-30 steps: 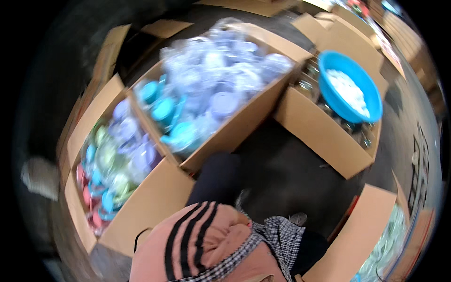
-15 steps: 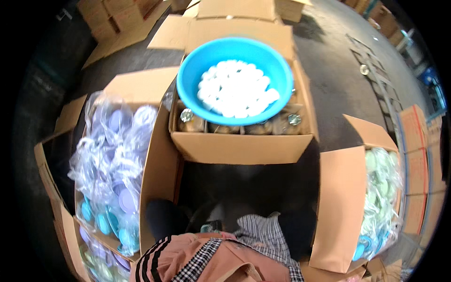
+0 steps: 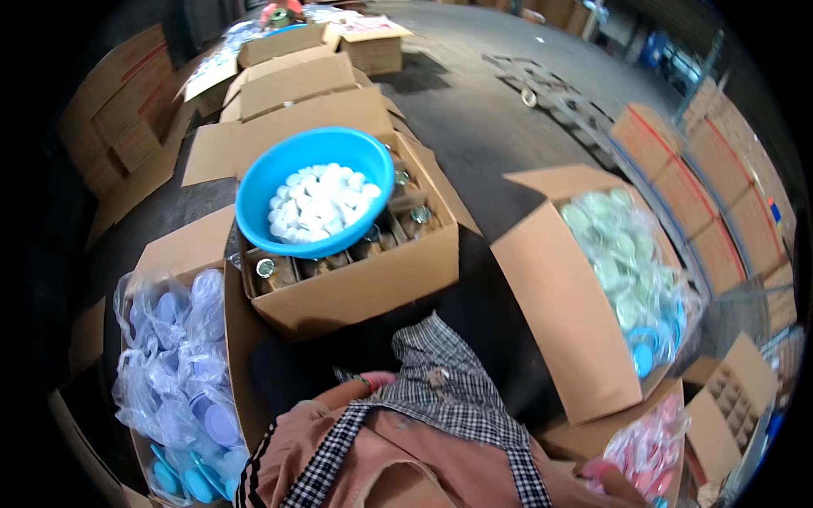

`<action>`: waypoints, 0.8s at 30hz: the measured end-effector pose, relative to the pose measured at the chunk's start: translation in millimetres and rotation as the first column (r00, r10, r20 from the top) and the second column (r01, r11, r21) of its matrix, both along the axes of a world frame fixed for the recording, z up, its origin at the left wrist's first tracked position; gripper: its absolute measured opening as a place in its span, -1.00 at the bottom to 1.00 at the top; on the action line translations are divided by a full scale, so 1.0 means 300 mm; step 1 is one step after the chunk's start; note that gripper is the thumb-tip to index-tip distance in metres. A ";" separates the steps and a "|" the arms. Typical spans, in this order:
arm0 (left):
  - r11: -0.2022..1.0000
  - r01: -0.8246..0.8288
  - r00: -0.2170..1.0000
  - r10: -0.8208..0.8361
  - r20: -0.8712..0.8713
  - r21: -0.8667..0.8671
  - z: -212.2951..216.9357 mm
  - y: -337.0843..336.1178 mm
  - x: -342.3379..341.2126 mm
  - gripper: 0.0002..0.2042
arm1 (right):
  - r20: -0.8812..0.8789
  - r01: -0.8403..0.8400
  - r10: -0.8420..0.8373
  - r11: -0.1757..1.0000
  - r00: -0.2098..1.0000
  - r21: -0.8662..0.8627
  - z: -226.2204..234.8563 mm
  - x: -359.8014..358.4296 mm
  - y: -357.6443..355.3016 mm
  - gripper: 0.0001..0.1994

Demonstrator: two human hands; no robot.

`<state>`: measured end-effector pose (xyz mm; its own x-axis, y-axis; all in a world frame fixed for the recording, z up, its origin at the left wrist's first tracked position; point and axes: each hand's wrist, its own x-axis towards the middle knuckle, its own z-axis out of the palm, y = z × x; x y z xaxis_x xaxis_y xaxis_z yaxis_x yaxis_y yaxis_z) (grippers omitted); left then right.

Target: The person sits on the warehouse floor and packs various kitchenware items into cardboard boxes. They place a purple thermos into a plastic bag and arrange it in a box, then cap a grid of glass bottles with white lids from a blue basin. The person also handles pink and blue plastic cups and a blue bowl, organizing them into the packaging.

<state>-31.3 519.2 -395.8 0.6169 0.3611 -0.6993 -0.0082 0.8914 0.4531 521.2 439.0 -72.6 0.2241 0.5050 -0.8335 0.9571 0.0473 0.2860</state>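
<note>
Pink bagged pieces lie in the open lower-right box, none visibly lifted out. The right hand is at their edge, its grip unclear; the left hand is beside the apron, fingers hidden, hold impossible to tell.

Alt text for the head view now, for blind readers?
A person's right hand is at bagged pink items, lower right; the left hand is by a checked apron, partly hidden. Ahead, a blue basin of white pieces sits on a divided carton, between boxes of bagged purple items and green items.
</note>
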 end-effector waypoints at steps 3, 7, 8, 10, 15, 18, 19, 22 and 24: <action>0.580 0.676 0.679 -0.252 -0.690 0.454 0.348 0.146 0.106 -0.37 | -0.049 -0.125 0.126 0.992 0.991 0.024 0.123 -0.112 0.002 -0.36; 0.569 0.686 0.569 -0.032 -0.822 0.453 0.522 0.164 -0.002 -0.37 | -0.584 0.457 0.052 0.568 0.810 0.684 0.317 -0.447 0.326 -0.50; 0.487 0.716 0.600 -0.065 -0.797 0.500 0.515 0.209 -0.042 -0.40 | -0.472 0.353 0.134 0.496 0.872 0.793 0.253 -0.424 0.400 -0.49; 0.364 0.653 0.714 -0.001 -0.700 0.665 0.692 0.309 -0.020 -0.44 | -0.235 0.164 0.150 0.378 0.960 0.911 0.166 -0.328 0.533 -0.46; 0.319 0.836 0.312 0.394 -0.865 0.447 0.966 0.537 0.033 -0.40 | -0.058 0.105 -0.158 0.309 0.986 0.945 0.069 -0.009 0.741 -0.45; 0.231 0.840 0.312 0.533 -0.786 0.491 1.007 0.701 0.118 -0.37 | -0.202 0.298 -0.248 0.463 0.948 0.834 -0.114 0.165 0.799 -0.41; 0.214 0.843 0.313 0.551 -0.774 0.493 1.017 0.736 0.155 -0.37 | -0.196 0.306 -0.265 0.486 0.944 0.819 -0.101 0.153 0.818 -0.40; 0.173 0.855 0.329 0.546 -0.770 0.488 0.971 0.863 0.261 -0.35 | -0.293 0.446 -0.367 0.464 0.883 0.765 -0.040 0.116 0.869 -0.41; 0.107 0.851 0.338 0.637 -0.693 0.515 0.907 0.970 0.323 -0.33 | -0.255 0.411 -0.378 0.421 0.890 0.808 -0.073 0.146 0.874 -0.45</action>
